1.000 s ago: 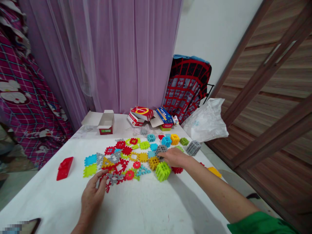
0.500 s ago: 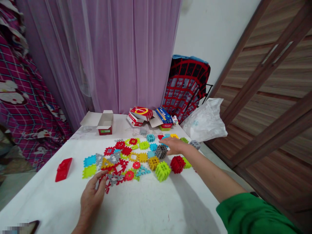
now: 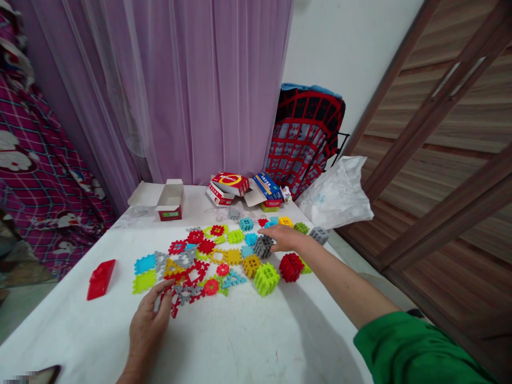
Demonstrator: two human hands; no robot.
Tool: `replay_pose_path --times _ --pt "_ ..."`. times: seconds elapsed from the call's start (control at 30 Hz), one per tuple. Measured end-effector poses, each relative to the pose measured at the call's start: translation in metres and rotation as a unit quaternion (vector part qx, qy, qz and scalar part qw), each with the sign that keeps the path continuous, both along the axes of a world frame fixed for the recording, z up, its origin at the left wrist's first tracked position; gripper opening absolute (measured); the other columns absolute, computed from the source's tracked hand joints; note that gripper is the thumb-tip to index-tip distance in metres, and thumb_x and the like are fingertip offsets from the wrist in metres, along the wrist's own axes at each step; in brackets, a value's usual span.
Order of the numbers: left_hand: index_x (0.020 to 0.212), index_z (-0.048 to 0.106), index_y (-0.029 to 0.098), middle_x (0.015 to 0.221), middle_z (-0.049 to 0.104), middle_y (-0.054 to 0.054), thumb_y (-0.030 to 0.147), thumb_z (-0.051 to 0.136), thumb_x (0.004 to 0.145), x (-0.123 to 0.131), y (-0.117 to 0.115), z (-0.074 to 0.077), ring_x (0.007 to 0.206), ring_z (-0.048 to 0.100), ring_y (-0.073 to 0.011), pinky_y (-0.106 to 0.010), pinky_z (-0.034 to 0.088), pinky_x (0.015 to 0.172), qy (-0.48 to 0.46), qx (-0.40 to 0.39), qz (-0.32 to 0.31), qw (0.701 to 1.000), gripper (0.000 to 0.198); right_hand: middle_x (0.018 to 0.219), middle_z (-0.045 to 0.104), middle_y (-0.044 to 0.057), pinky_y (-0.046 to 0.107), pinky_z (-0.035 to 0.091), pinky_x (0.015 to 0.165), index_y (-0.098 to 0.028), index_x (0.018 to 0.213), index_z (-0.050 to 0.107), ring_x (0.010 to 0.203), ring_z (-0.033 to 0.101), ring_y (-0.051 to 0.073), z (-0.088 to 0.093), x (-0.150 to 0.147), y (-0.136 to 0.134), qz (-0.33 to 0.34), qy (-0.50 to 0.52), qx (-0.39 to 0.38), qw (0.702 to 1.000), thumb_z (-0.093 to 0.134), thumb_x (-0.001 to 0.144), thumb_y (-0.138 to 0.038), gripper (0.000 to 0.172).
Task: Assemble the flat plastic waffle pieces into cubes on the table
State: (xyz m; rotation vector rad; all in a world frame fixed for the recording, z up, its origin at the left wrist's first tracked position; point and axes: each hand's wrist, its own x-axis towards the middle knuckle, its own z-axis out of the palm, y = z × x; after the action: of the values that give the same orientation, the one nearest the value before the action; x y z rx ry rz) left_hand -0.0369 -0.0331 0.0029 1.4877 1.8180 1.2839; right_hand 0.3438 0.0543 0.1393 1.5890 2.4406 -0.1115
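My left hand (image 3: 149, 320) is at the near left edge of a spread of interlocking plastic pieces, its thumb and fingers apart, fingertips at the red notched pieces (image 3: 175, 304). Whether it touches them I cannot tell. My right hand (image 3: 282, 238) reaches over the right side of the spread with fingers stretched out, above and beside a grey block cube (image 3: 263, 247). Close by are a yellow cube (image 3: 251, 266), a lime green cube (image 3: 266, 279) and a red cube (image 3: 291, 267). A flat blue piece (image 3: 144, 264) joins a lime green piece (image 3: 144, 281) at the left.
A red plastic object (image 3: 101, 279) lies on the white table (image 3: 224, 341) at left. An open box (image 3: 170, 200), red boxes (image 3: 231, 184) and a blue box (image 3: 267, 186) stand at the back. A white plastic bag (image 3: 338, 194) sits at the right edge. A dark-edged device (image 3: 50, 374) shows at the bottom left.
The view has shifted slightly, so the table things appear a little further left. Both hands keep nearly the same places over the pieces.
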Motion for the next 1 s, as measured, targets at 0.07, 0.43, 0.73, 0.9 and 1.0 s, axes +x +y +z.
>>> replay_pose_path --times 0.07,0.43,0.73,0.9,1.0 --pt "0.099 0.070 0.024 0.110 0.074 -0.007 0.055 0.051 0.071 0.000 0.000 0.000 0.108 0.066 -0.0275 -0.042 0.048 0.101 0.002 -0.004 0.004 1.000 0.046 0.139 0.058 0.010 0.035 0.045 0.100 -0.026 0.145 0.046 0.124 0.057 0.028 0.000 0.000 -0.001 -0.001 0.004 0.002 1.000 0.073 0.073 -0.020 0.077" --pt "0.100 0.070 0.023 0.112 0.073 -0.009 0.055 0.049 0.072 0.002 -0.002 0.004 0.111 0.065 -0.0283 -0.043 0.047 0.102 0.002 -0.013 0.003 1.000 0.048 0.139 0.058 0.011 0.037 0.046 0.100 -0.027 0.145 0.047 0.123 0.057 0.029 0.002 -0.001 -0.003 -0.009 0.002 0.009 1.000 0.075 0.073 -0.024 0.077" --pt "0.101 0.070 0.024 0.112 0.073 -0.007 0.054 0.050 0.074 0.002 -0.002 0.004 0.110 0.066 -0.0272 -0.041 0.049 0.100 0.010 -0.004 0.000 1.000 0.045 0.143 0.053 0.015 0.039 0.042 0.102 -0.024 0.151 0.035 0.127 0.053 0.032 -0.010 -0.009 0.006 0.025 0.006 0.006 1.000 0.081 0.068 -0.032 0.095" --pt "0.099 0.070 0.025 0.109 0.074 -0.006 0.052 0.052 0.074 0.000 -0.001 0.002 0.107 0.067 -0.0259 -0.039 0.050 0.099 0.016 0.009 -0.001 1.000 0.042 0.134 0.060 0.013 0.038 0.044 0.098 -0.025 0.150 0.037 0.120 0.058 0.031 -0.016 -0.012 0.007 0.038 0.015 0.002 0.999 0.079 0.068 -0.033 0.092" --pt "0.099 0.071 0.026 0.110 0.074 -0.005 0.052 0.052 0.075 0.000 -0.001 0.002 0.107 0.067 -0.0259 -0.039 0.051 0.098 0.020 0.007 -0.001 1.000 0.040 0.132 0.061 0.012 0.038 0.045 0.097 -0.027 0.149 0.039 0.118 0.059 0.031 -0.017 -0.012 0.006 0.034 0.014 0.006 0.999 0.077 0.068 -0.031 0.089"
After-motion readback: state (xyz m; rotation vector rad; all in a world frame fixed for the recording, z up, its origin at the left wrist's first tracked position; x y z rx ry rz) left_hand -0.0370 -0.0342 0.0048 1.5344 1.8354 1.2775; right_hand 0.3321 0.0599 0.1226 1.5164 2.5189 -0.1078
